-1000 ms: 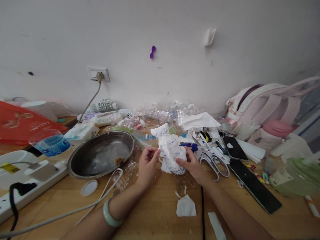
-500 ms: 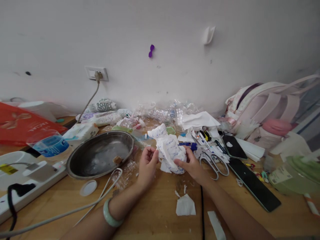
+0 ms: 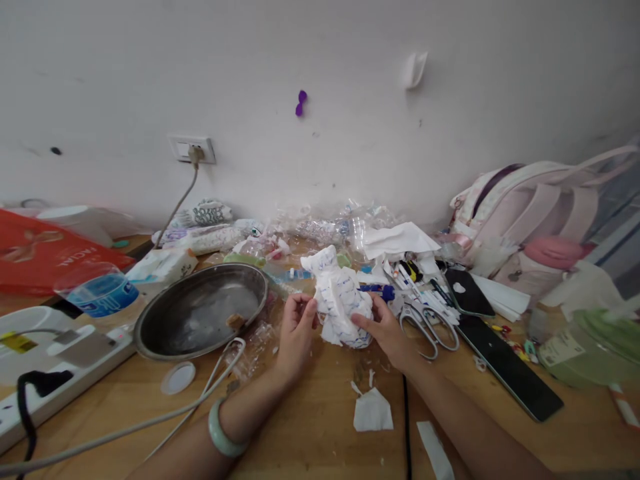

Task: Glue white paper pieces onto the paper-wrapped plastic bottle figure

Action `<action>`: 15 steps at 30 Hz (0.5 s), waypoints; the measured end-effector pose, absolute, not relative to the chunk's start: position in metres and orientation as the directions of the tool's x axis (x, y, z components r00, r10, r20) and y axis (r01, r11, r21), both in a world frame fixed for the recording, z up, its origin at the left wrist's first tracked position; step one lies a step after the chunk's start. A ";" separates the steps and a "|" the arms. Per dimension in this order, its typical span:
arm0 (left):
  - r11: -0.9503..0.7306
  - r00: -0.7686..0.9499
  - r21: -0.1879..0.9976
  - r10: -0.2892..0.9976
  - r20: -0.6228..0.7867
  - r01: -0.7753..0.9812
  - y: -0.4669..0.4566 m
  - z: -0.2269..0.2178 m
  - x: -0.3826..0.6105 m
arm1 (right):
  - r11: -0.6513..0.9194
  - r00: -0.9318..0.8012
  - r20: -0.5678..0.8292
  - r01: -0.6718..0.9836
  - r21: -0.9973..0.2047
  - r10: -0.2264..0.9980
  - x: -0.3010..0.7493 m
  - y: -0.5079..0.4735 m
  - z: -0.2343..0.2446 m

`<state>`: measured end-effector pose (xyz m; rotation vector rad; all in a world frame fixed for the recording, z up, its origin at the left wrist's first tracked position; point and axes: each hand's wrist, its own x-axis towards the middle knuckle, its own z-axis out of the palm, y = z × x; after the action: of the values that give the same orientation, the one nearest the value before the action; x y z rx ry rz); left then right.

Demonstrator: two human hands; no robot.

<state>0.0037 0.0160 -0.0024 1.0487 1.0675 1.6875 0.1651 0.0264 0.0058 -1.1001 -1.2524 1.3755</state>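
Note:
Over the wooden table I hold a lumpy white paper-covered figure point(image 3: 340, 300) with blue markings, narrower at its top and rounded below. My right hand point(image 3: 384, 327) grips its right side, the thumb across the front. At the left edge is my left hand point(image 3: 299, 327), fingers curled and thumb against them, pinching at the paper; exactly what lies between those fingertips is hidden. Behind the figure a dark blue tube point(image 3: 379, 292) shows beside my right fingers. Grey-handled scissors point(image 3: 427, 327) lie to the right. A torn white paper piece point(image 3: 373, 410) rests in front.
A metal basin point(image 3: 200, 310) with a small brown lump stands left, near a white cable point(image 3: 190, 410) and a power strip point(image 3: 70, 373). Right are a dark phone point(image 3: 510, 367), a green-lidded cup point(image 3: 590, 347) and a pink backpack point(image 3: 530, 207). Crumpled clear plastic point(image 3: 325, 227) lines the wall.
The figure's top has shifted slightly right and it stands a little more upright. Both hands keep nearly the same places, with the right thumb slightly higher on the front.

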 end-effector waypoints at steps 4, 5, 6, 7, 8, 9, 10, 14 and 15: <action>-0.235 -0.255 0.934 0.952 0.167 -0.267 0.016 -0.012 0.005 | -0.028 -0.070 -0.014 -0.205 -0.978 0.997 0.165 0.028 0.002; -0.218 -0.213 0.935 0.964 0.161 -0.279 0.016 -0.015 0.006 | -0.020 -0.057 -0.007 -0.230 -0.973 0.998 0.165 0.028 0.002; -0.194 -0.154 0.937 0.976 0.154 -0.291 0.016 -0.018 0.007 | -0.008 -0.051 0.005 -0.243 -0.970 0.999 0.166 0.028 0.002; -0.163 -0.081 0.939 0.986 0.145 -0.302 0.015 -0.020 0.008 | 0.008 -0.050 0.021 -0.245 -0.970 0.999 0.166 0.027 0.002; -0.126 -0.004 0.942 0.991 0.131 -0.310 0.014 -0.021 0.010 | 0.029 -0.050 0.042 -0.237 -0.971 0.998 0.166 0.026 0.002; -0.090 0.063 0.944 0.991 0.116 -0.318 0.013 -0.022 0.012 | 0.051 -0.051 0.064 -0.226 -0.973 0.997 0.166 0.025 0.002; -0.056 0.115 0.944 0.988 0.098 -0.324 0.012 -0.022 0.013 | 0.074 -0.053 0.087 -0.212 -0.974 0.995 0.165 0.024 0.002; 0.023 0.125 0.947 0.992 0.019 -0.321 0.010 -0.017 0.017 | 0.133 -0.100 0.145 -0.117 -0.984 0.984 0.158 0.021 0.003; 0.026 0.092 0.949 0.996 0.004 -0.315 0.010 -0.016 0.017 | 0.135 -0.122 0.144 -0.081 -0.988 0.982 0.157 0.020 0.006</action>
<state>0.0173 0.0105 -0.0161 1.0046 0.9114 1.2697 0.1569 0.0199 0.0057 -0.9891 -1.3110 1.2289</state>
